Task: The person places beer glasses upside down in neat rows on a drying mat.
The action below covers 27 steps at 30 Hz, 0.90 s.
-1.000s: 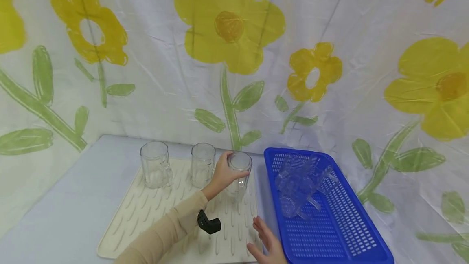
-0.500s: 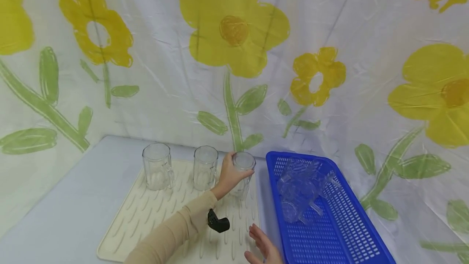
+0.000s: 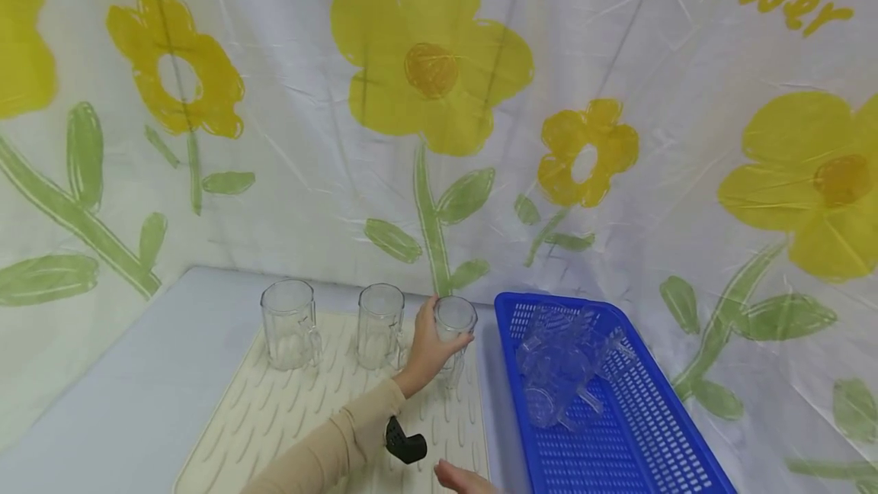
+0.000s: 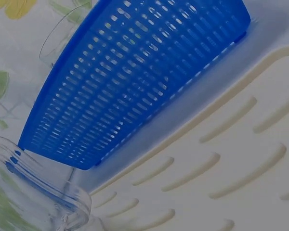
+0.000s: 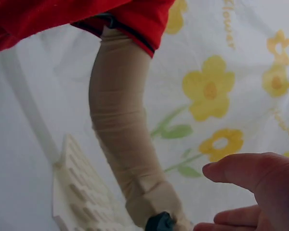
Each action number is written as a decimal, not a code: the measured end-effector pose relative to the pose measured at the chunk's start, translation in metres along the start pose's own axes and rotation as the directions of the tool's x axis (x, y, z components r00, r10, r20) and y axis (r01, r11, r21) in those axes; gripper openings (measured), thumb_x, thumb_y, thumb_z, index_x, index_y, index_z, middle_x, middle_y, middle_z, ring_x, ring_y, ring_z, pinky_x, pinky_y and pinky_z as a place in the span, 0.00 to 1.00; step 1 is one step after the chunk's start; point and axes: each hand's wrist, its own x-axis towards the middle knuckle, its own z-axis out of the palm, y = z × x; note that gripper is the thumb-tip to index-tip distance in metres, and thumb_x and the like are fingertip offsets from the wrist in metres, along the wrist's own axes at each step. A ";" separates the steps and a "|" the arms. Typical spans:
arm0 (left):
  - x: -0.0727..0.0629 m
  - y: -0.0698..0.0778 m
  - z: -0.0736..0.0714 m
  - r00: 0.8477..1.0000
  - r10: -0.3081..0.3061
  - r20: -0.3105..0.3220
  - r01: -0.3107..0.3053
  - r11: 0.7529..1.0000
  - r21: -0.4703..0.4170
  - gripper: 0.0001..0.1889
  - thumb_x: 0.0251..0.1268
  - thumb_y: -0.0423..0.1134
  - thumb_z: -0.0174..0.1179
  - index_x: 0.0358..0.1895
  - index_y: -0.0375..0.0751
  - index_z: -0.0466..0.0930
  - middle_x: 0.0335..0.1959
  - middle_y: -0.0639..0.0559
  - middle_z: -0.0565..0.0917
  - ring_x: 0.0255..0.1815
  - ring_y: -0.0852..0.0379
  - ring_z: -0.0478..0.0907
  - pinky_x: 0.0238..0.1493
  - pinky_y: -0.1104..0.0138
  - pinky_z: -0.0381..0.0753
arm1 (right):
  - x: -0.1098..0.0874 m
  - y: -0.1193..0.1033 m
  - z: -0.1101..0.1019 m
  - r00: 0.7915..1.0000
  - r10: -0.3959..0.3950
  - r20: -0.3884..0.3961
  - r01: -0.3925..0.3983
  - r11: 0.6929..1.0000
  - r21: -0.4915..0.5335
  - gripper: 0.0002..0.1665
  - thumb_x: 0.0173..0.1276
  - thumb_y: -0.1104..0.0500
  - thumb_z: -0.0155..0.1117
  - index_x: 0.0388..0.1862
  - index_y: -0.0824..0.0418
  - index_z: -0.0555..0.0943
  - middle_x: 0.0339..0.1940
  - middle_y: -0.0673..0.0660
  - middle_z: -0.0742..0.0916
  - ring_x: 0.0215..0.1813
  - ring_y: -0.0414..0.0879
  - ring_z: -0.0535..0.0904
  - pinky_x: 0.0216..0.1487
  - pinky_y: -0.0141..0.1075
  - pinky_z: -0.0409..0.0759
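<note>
A clear glass mug [image 3: 456,315] stands at the back right corner of the cream ridged drying mat [image 3: 257,425]. My left hand [image 3: 428,345] holds it from the near left side, with the thumb across its front. In the left wrist view, part of this mug [image 4: 33,187] fills the lower left corner, while the hand is almost wholly out of that view. Two more glass mugs, one in the middle [image 3: 380,326] and one at the left [image 3: 288,326], stand upright in the same row. My right hand [image 3: 468,479] hovers low near the mat's front, fingers straight, holding nothing.
A blue perforated basket [image 3: 658,433] stands close to the mat's right side. Several clear glass mugs [image 3: 559,364] lie heaped in its far part. Behind the table [image 3: 137,372] hangs a white curtain [image 3: 288,143] with yellow flowers.
The head view has tilted up slightly. My right hand has sunk toward the bottom edge of the view. My left hand stays on the mug, which keeps its place on the mat.
</note>
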 end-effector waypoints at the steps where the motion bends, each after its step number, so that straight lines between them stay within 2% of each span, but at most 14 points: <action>1: 0.000 0.000 0.001 1.000 -0.002 -0.004 0.002 1.000 -0.004 0.44 0.43 0.40 0.70 0.62 0.27 0.54 0.56 0.35 0.63 0.56 0.42 0.60 0.52 0.49 0.65 | 0.007 -0.025 -0.001 0.999 0.026 0.021 -0.026 1.000 -0.010 0.32 0.64 0.72 0.50 0.68 0.65 0.56 0.63 0.63 0.67 0.61 0.55 0.65 0.54 0.39 0.69; 4: -0.001 0.001 0.003 1.000 -0.008 -0.024 0.007 1.000 -0.018 0.43 0.43 0.38 0.70 0.61 0.28 0.54 0.55 0.36 0.63 0.55 0.42 0.60 0.52 0.49 0.65 | 0.022 -0.082 -0.008 0.991 0.109 0.082 -0.105 0.993 -0.052 0.29 0.70 0.60 0.48 0.68 0.62 0.57 0.63 0.57 0.68 0.61 0.49 0.64 0.54 0.37 0.69; 7: -0.002 0.002 0.004 0.998 -0.025 -0.062 0.023 0.999 -0.036 0.42 0.42 0.38 0.71 0.60 0.27 0.56 0.55 0.35 0.64 0.55 0.41 0.61 0.52 0.49 0.65 | 0.031 -0.110 -0.018 0.978 0.169 0.125 -0.168 0.986 -0.018 0.30 0.71 0.48 0.43 0.69 0.54 0.56 0.63 0.47 0.67 0.62 0.42 0.62 0.56 0.36 0.65; 11: -0.002 0.004 0.006 0.994 -0.060 -0.094 0.054 0.997 -0.060 0.42 0.42 0.38 0.71 0.59 0.25 0.57 0.55 0.34 0.64 0.55 0.40 0.62 0.53 0.50 0.65 | 0.030 -0.118 -0.022 0.977 0.196 0.082 -0.202 0.976 0.078 0.35 0.69 0.43 0.44 0.70 0.56 0.53 0.63 0.43 0.68 0.62 0.39 0.62 0.58 0.35 0.63; 13: -0.001 0.005 0.006 0.993 -0.066 -0.094 0.061 0.996 -0.060 0.42 0.41 0.38 0.71 0.59 0.24 0.57 0.55 0.33 0.64 0.55 0.40 0.62 0.53 0.50 0.65 | 0.028 -0.117 -0.021 0.980 0.192 0.051 -0.196 0.977 0.084 0.34 0.69 0.44 0.45 0.70 0.54 0.54 0.62 0.43 0.69 0.61 0.40 0.63 0.58 0.34 0.64; 16: 0.000 0.007 0.005 0.994 -0.063 -0.095 0.058 0.997 -0.048 0.42 0.41 0.38 0.71 0.58 0.24 0.58 0.54 0.33 0.65 0.54 0.39 0.62 0.52 0.50 0.65 | 0.027 -0.117 -0.021 0.983 0.184 0.019 -0.185 0.981 0.065 0.31 0.69 0.44 0.46 0.69 0.48 0.56 0.62 0.43 0.70 0.61 0.39 0.63 0.57 0.34 0.64; 18: 0.000 0.008 0.002 0.993 -0.064 -0.096 0.060 0.997 -0.040 0.42 0.40 0.39 0.72 0.58 0.25 0.59 0.54 0.33 0.65 0.54 0.40 0.62 0.52 0.50 0.65 | 0.028 -0.120 -0.020 0.983 0.177 -0.048 -0.177 0.984 0.005 0.30 0.69 0.49 0.49 0.68 0.50 0.58 0.61 0.47 0.71 0.60 0.39 0.65 0.56 0.32 0.65; 19: 0.000 0.009 0.001 0.993 -0.066 -0.099 0.063 0.997 -0.041 0.42 0.40 0.39 0.72 0.58 0.25 0.59 0.54 0.33 0.65 0.54 0.40 0.63 0.52 0.50 0.65 | 0.029 -0.123 -0.020 0.981 0.167 -0.104 -0.172 0.984 -0.042 0.31 0.68 0.52 0.51 0.68 0.55 0.59 0.60 0.50 0.72 0.59 0.39 0.66 0.55 0.31 0.66; 21: 0.000 0.010 -0.001 0.992 -0.073 -0.105 0.068 0.997 -0.048 0.42 0.39 0.39 0.72 0.58 0.25 0.59 0.54 0.33 0.65 0.54 0.40 0.63 0.52 0.50 0.65 | 0.032 -0.130 -0.020 0.954 0.167 -0.249 -0.202 0.972 -0.121 0.32 0.65 0.58 0.56 0.66 0.64 0.60 0.59 0.57 0.73 0.57 0.38 0.68 0.54 0.29 0.66; 22: 0.000 0.010 -0.002 0.991 -0.076 -0.107 0.070 0.996 -0.052 0.43 0.38 0.39 0.73 0.58 0.25 0.60 0.54 0.34 0.66 0.54 0.40 0.63 0.52 0.50 0.65 | 0.034 -0.134 -0.021 0.928 0.165 -0.333 -0.228 0.960 -0.160 0.33 0.63 0.61 0.59 0.64 0.69 0.61 0.58 0.60 0.74 0.57 0.38 0.69 0.53 0.29 0.67; 24: -0.001 0.009 -0.004 0.991 -0.079 -0.107 0.073 0.996 -0.060 0.43 0.36 0.39 0.73 0.58 0.25 0.60 0.54 0.34 0.66 0.54 0.40 0.63 0.53 0.50 0.64 | 0.037 -0.141 -0.025 0.861 0.160 -0.483 -0.294 0.931 -0.215 0.33 0.59 0.64 0.62 0.61 0.72 0.63 0.56 0.64 0.74 0.56 0.40 0.70 0.54 0.30 0.68; 26: -0.003 0.009 -0.005 0.992 -0.077 -0.100 0.072 0.996 -0.058 0.44 0.35 0.39 0.74 0.58 0.25 0.59 0.54 0.34 0.66 0.54 0.40 0.63 0.53 0.50 0.64 | 0.038 -0.146 -0.035 0.787 0.160 -0.595 -0.360 0.904 -0.233 0.33 0.58 0.64 0.64 0.61 0.69 0.64 0.57 0.63 0.73 0.58 0.43 0.69 0.55 0.33 0.67; 27: -0.004 0.010 -0.006 0.992 -0.082 -0.091 0.077 0.995 -0.059 0.45 0.35 0.39 0.74 0.58 0.25 0.59 0.54 0.34 0.65 0.55 0.40 0.62 0.53 0.50 0.64 | 0.038 -0.147 -0.041 0.758 0.155 -0.633 -0.392 0.885 -0.253 0.34 0.58 0.62 0.64 0.62 0.67 0.64 0.58 0.62 0.73 0.58 0.45 0.68 0.56 0.35 0.66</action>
